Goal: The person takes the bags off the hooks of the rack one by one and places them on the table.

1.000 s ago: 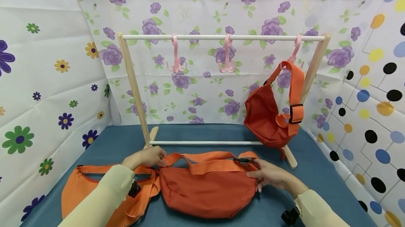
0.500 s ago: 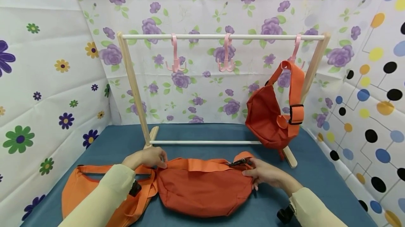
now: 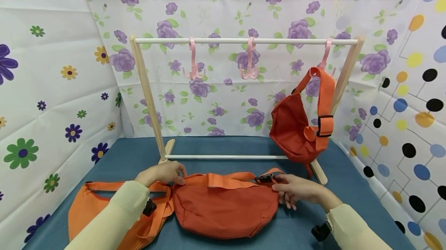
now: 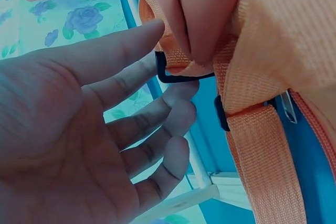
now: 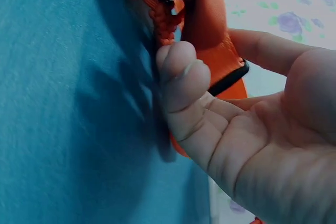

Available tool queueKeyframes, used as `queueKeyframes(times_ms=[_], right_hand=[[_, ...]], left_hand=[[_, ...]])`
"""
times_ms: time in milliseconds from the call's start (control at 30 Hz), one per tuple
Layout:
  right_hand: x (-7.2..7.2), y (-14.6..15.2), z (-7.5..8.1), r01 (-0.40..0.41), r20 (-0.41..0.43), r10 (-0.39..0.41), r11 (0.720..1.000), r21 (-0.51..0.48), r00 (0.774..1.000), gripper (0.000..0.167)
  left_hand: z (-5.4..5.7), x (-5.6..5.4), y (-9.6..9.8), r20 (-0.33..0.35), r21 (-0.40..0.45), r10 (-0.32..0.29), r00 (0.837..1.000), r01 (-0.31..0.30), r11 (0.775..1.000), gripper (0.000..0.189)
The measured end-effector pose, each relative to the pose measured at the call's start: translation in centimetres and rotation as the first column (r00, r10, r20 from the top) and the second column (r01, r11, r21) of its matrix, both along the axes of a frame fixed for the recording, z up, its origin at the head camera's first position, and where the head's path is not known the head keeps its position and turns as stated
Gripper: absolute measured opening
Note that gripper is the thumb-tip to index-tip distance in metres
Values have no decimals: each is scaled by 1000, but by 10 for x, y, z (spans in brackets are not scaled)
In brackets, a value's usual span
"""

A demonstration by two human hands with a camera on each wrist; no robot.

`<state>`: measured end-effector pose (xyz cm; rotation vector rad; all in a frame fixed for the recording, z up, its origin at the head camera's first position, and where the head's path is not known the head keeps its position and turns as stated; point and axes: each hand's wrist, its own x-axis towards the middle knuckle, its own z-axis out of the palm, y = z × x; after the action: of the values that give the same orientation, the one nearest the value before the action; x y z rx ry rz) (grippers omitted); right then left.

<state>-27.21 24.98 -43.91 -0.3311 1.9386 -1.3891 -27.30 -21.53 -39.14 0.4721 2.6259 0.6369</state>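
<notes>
A red-orange waist bag (image 3: 226,213) lies on the blue cloth in front of me, its orange strap (image 3: 226,182) folded along the top edge. My left hand (image 3: 166,173) holds the bag's upper left corner between thumb and fingers; in the left wrist view, the fingertips sit by a black strap buckle (image 4: 220,111). At the upper right corner, my right hand (image 3: 301,191) pinches the bag close to a black clip (image 3: 265,178). The right wrist view shows its curled fingers (image 5: 184,77) near a braided zipper pull (image 5: 165,24).
Behind stands a wooden rack with a white top rail (image 3: 223,41). Pink hooks hang from it at left (image 3: 193,64), middle (image 3: 249,64) and right (image 3: 325,54); the right hook bears another red-orange bag (image 3: 292,130). A lighter orange bag (image 3: 83,211) lies under my left forearm.
The raised strap has come down flat onto the bag, and the bag has shifted slightly left. My right hand moved left, then a little back right. The left hand barely moved.
</notes>
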Motion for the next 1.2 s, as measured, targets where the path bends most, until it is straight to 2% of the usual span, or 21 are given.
queueKeyframes(times_ms=[233,467,567,767,1000,1200], right_hand=[[0,5,12,-13,-14,13,1000,23,1000,61],[2,8,29,-24,-126,30,999,45,992,51],[1,10,34,-30,-164,38,998,52,986,47],[-1,12,40,-74,-235,80,997,37,969,42],[-1,14,56,-143,-281,139,990,8,949,47],[1,16,79,-198,-359,191,980,18,913,42]], left_hand=[[1,-2,3,6,57,2,1000,-2,998,11],[0,-5,5,-4,151,-12,1000,13,988,13],[0,-6,7,-64,171,-42,997,52,984,14],[2,-8,13,-198,194,-76,977,115,974,15],[8,-7,21,-254,249,-57,965,123,961,17],[14,-6,30,-289,247,-61,955,136,959,18]])
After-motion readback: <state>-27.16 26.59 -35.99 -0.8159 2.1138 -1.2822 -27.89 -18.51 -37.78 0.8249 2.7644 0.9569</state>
